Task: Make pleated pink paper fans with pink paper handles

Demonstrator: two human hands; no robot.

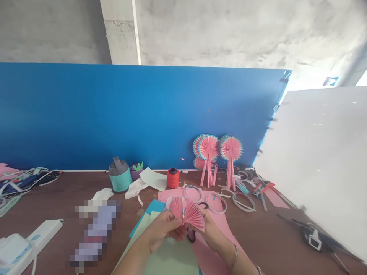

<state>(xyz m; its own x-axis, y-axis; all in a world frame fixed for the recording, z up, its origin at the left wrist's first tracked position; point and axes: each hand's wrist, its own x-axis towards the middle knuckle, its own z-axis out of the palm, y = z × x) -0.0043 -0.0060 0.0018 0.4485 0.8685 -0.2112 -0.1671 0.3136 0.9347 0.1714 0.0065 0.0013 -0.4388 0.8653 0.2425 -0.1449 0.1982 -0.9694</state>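
A pleated pink paper fan (193, 214), partly spread, is held up between my two hands. My left hand (169, 225) pinches its left half near the lower middle. At the right side, my right hand (208, 229) grips the fan's edge, its fingers mostly hidden behind the paper. Below the fan lie pale green paper sheets (169, 256) and a pink paper sheet (210, 256), with a blue sheet (143, 218) showing at the left. A dark scissor handle (191, 235) shows just under the fan, between the hands.
Finished pink fans (208, 148) lean against the blue partition (143, 114). A red thread spool (173, 178), a teal container (120, 177) and tape rolls (216, 203) stand or lie behind the paper. At left is a power strip (43, 240); at right, a glue gun (314, 238).
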